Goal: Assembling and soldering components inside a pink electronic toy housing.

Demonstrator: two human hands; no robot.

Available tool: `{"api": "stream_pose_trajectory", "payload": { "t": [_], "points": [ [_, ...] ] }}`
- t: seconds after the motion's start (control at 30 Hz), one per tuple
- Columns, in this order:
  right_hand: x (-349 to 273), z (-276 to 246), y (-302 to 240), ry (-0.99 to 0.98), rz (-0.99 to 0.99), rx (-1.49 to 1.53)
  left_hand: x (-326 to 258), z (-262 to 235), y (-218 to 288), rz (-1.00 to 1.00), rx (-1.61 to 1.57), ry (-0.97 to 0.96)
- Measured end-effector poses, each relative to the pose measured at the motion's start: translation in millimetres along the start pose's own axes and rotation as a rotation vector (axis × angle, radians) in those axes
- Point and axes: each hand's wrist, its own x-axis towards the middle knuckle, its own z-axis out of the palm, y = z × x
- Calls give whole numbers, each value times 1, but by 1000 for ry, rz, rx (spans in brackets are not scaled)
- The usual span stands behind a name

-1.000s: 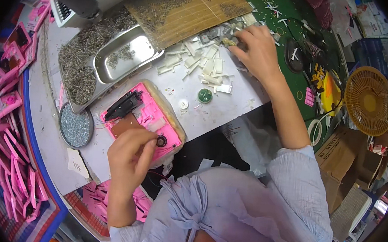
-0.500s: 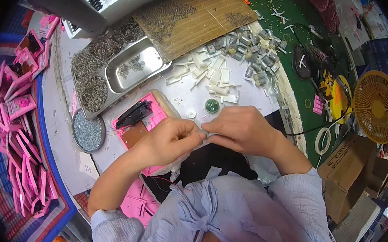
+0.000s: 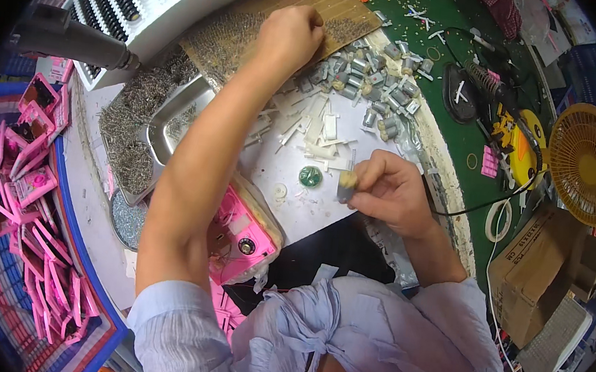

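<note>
My left hand (image 3: 289, 36) is stretched far forward over a brown mat (image 3: 271, 18) strewn with tiny metal bits, its fingers pinched down on the mat; whether it grips a bit is hidden. My right hand (image 3: 391, 191) sits near the white table's (image 3: 310, 209) front edge and pinches a small grey cylindrical part (image 3: 346, 183) upright. A pink plastic casing (image 3: 243, 234) lies beside my left forearm. A small green round part (image 3: 309, 176) rests just left of my right hand.
A pile of small grey motors (image 3: 366, 78) and white strips (image 3: 318, 127) lies between my hands. A steel tray (image 3: 175, 124) and heaps of metal bits sit left. Pink casings (image 3: 32, 189) fill the far left. A soldering stand (image 3: 493, 97), fan (image 3: 587, 164) and cardboard box (image 3: 534, 266) stand right.
My hands were together over the table's front edge. Now my left hand has reached far forward to the brown mat, while my right hand stays near, holding the small grey part.
</note>
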Motion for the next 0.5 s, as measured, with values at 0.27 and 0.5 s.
{"api": "stream_pose_trajectory", "payload": {
  "t": [0.27,0.5],
  "points": [
    [-9,-11,-7,48,50,-68,9,15,12,-124,211,-90],
    [-8,-10,-2,75,-76,-223,11,38,18,-156,348,37]
  ]
}}
